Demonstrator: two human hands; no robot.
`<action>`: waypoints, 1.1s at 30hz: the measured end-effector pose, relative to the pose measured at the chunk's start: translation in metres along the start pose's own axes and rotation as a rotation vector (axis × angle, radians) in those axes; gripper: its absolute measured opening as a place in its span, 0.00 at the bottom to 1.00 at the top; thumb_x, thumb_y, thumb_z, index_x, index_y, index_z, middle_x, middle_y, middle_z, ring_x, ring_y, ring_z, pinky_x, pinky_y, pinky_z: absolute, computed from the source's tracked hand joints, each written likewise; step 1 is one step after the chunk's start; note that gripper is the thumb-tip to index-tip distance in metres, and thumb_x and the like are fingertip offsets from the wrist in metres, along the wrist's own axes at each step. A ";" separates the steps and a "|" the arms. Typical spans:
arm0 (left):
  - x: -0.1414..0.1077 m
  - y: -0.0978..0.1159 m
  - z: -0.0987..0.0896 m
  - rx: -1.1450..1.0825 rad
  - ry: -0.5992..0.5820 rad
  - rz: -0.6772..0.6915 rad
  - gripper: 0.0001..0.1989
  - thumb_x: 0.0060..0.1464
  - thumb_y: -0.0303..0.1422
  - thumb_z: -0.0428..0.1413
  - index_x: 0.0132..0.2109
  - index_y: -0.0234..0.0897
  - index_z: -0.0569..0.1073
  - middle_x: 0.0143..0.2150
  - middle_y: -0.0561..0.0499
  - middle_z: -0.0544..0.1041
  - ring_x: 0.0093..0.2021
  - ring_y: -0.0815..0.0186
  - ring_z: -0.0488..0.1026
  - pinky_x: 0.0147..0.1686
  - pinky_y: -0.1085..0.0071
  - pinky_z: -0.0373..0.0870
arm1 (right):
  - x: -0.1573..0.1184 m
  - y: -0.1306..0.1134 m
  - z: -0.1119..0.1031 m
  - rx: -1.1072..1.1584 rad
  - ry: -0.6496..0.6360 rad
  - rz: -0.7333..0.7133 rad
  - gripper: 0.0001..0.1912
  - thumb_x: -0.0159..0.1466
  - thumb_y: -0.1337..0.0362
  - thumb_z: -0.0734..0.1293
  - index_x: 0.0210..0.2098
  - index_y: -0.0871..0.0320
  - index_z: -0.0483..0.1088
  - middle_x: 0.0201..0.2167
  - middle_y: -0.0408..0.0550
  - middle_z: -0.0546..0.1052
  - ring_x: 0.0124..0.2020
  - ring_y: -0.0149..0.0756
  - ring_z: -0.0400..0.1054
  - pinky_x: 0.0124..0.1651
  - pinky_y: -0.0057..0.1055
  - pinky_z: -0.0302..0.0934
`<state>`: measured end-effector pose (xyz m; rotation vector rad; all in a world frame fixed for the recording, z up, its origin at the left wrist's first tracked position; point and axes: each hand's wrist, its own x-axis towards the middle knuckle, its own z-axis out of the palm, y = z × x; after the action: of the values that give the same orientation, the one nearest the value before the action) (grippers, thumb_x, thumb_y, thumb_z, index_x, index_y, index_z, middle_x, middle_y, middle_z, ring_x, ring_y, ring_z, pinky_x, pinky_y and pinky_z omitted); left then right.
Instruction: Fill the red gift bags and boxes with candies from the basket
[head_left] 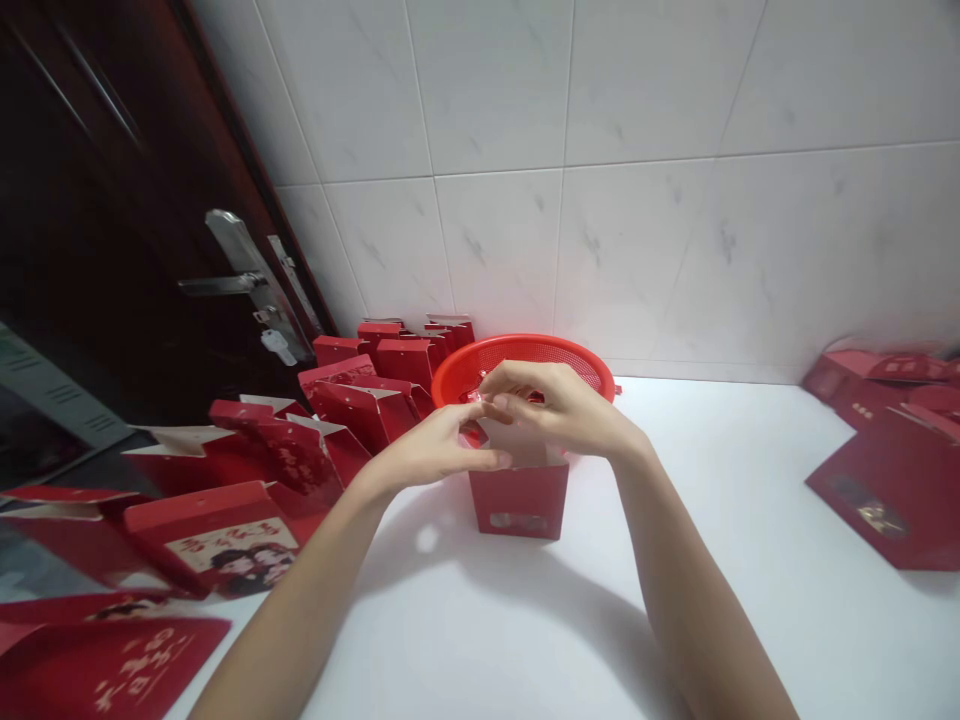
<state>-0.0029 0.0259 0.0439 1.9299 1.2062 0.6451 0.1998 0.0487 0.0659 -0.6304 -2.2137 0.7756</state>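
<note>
Centrally, box (520,496) before basket (517,345) of shiny things (535,397)

A dark reddish door (112,190) with 1 metal handle (217,286) adjoins a grey-veined tiled wall (637,240).

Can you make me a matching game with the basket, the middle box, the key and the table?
1. Basket
2. Middle box
3. Key
4. Table

A. Hangs below the door handle
B. White
C. Round, with a mesh side
D. Below the left hand and right hand

Pairs: 1-C, 2-D, 3-A, 4-B
</note>
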 end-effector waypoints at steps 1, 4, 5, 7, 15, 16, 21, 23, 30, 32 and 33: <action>0.000 0.000 0.000 0.004 -0.001 -0.002 0.28 0.49 0.45 0.65 0.57 0.46 0.76 0.56 0.47 0.77 0.54 0.52 0.73 0.55 0.56 0.71 | 0.000 0.000 -0.001 -0.010 0.004 0.003 0.11 0.67 0.72 0.60 0.41 0.55 0.73 0.36 0.44 0.79 0.38 0.34 0.74 0.40 0.32 0.65; -0.001 0.003 0.000 0.016 0.000 -0.019 0.26 0.49 0.44 0.64 0.56 0.47 0.77 0.57 0.48 0.77 0.53 0.53 0.74 0.55 0.57 0.71 | -0.002 0.003 -0.003 -0.056 0.039 0.006 0.10 0.66 0.71 0.62 0.42 0.55 0.73 0.41 0.45 0.80 0.43 0.36 0.74 0.42 0.33 0.66; -0.001 0.004 0.000 0.017 -0.002 -0.026 0.24 0.50 0.44 0.64 0.55 0.47 0.77 0.58 0.49 0.76 0.53 0.53 0.74 0.54 0.58 0.71 | -0.002 0.004 -0.003 -0.072 0.054 0.009 0.10 0.65 0.71 0.62 0.42 0.55 0.73 0.42 0.46 0.80 0.44 0.36 0.74 0.43 0.33 0.66; -0.001 0.006 0.000 0.013 -0.006 -0.027 0.22 0.51 0.43 0.63 0.54 0.47 0.78 0.58 0.49 0.76 0.53 0.55 0.74 0.54 0.60 0.71 | -0.003 0.005 -0.006 -0.092 0.077 0.027 0.09 0.65 0.70 0.63 0.42 0.55 0.74 0.43 0.46 0.81 0.44 0.37 0.74 0.44 0.33 0.66; 0.005 -0.001 0.004 0.025 0.081 0.033 0.19 0.57 0.48 0.58 0.49 0.44 0.81 0.54 0.48 0.80 0.56 0.52 0.73 0.58 0.57 0.68 | -0.009 0.007 -0.022 -0.093 0.096 0.075 0.08 0.67 0.62 0.64 0.43 0.56 0.73 0.42 0.49 0.80 0.44 0.38 0.74 0.45 0.35 0.67; 0.004 -0.001 0.003 0.030 0.070 0.038 0.20 0.57 0.49 0.58 0.50 0.44 0.81 0.55 0.48 0.80 0.57 0.52 0.73 0.58 0.56 0.68 | -0.011 0.008 -0.025 -0.095 0.088 0.085 0.10 0.68 0.59 0.64 0.44 0.56 0.73 0.43 0.49 0.79 0.45 0.38 0.74 0.46 0.37 0.67; -0.001 0.002 -0.002 0.077 -0.040 0.094 0.23 0.53 0.44 0.63 0.56 0.47 0.77 0.59 0.48 0.77 0.60 0.51 0.71 0.58 0.55 0.68 | -0.023 0.016 -0.040 -0.127 -0.032 0.206 0.22 0.63 0.52 0.69 0.53 0.53 0.71 0.53 0.53 0.76 0.53 0.46 0.71 0.50 0.42 0.68; -0.002 0.002 -0.002 0.100 -0.041 0.143 0.22 0.55 0.40 0.61 0.57 0.46 0.76 0.59 0.48 0.77 0.60 0.52 0.71 0.60 0.55 0.66 | -0.026 0.018 -0.044 -0.161 -0.099 0.268 0.27 0.60 0.52 0.72 0.57 0.52 0.70 0.57 0.55 0.74 0.54 0.48 0.71 0.49 0.42 0.68; 0.003 -0.005 0.005 0.212 0.065 0.215 0.31 0.58 0.35 0.57 0.68 0.50 0.63 0.66 0.50 0.69 0.65 0.53 0.66 0.61 0.58 0.64 | -0.026 0.018 -0.045 -0.118 -0.221 0.276 0.28 0.58 0.57 0.74 0.57 0.53 0.70 0.53 0.51 0.76 0.51 0.45 0.70 0.45 0.36 0.67; 0.005 -0.007 0.006 0.230 0.096 0.215 0.31 0.58 0.34 0.56 0.68 0.50 0.63 0.67 0.50 0.69 0.64 0.54 0.67 0.60 0.60 0.65 | -0.025 0.017 -0.042 -0.116 -0.236 0.257 0.25 0.60 0.58 0.72 0.56 0.53 0.70 0.49 0.50 0.77 0.48 0.42 0.71 0.43 0.34 0.66; 0.006 -0.008 0.007 0.240 0.107 0.211 0.29 0.58 0.33 0.56 0.66 0.49 0.64 0.66 0.50 0.70 0.62 0.54 0.68 0.58 0.61 0.66 | -0.025 0.017 -0.040 -0.124 -0.243 0.256 0.23 0.61 0.58 0.72 0.55 0.54 0.71 0.47 0.49 0.77 0.46 0.41 0.71 0.42 0.33 0.65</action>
<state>0.0006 0.0308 0.0331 2.2700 1.1999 0.7495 0.2492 0.0592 0.0660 -0.9384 -2.4463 0.8869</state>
